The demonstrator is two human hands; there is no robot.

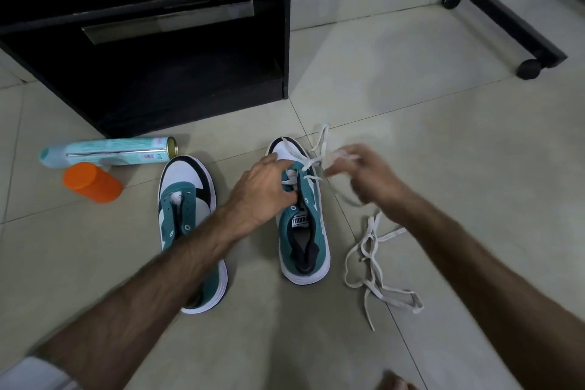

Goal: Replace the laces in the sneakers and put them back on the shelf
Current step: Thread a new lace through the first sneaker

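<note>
Two teal and white sneakers stand on the tiled floor. The left sneaker (186, 215) has bare eyelets and my left forearm crosses over its heel. The right sneaker (305, 231) carries a white lace (311, 165) threaded through its front eyelets. My left hand (264, 191) grips the right sneaker's upper at the tongue, fingers curled in. My right hand (370, 174), blurred with motion, pinches the free lace end just right of the toe. A second loose white lace (375, 272) lies tangled on the floor to the right.
A black shelf unit (152, 41) stands behind the sneakers. A light spray can (107, 153) lies on its side and an orange-capped container (91, 184) lies near it at the left. A black wheeled frame (506, 16) stands at the far right. A bare foot (395, 381) shows at the bottom edge.
</note>
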